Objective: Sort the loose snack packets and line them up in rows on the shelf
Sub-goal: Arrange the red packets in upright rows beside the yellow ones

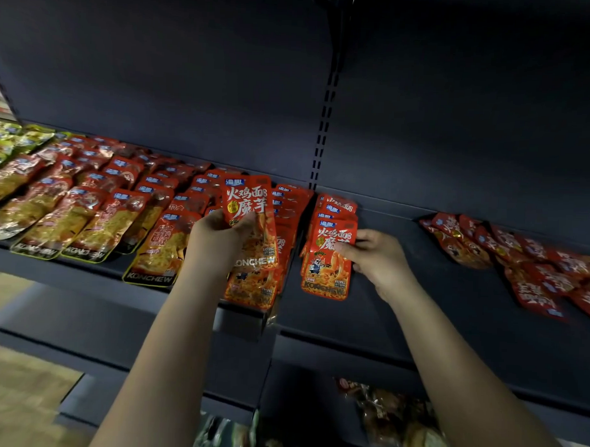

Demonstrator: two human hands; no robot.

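Your left hand's fingers curl round 1 raised red packet; your right hand pinches the front packet of the short row lying on the shelf, loose packets further right.

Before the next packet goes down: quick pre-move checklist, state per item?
1. Left hand grips a raised orange packet: ok.
2. Right hand touches the front packet of the short new row: ok; whether it grips or just steadies, cannot tell.
3. New row lies straight, packets overlapped front to back: ok.
4. Bare shelf to the right of the new row for more rows: ok.
5. Loose pile at far right is unsorted: not ok.
6. Count of packets in the left hand: cannot tell.
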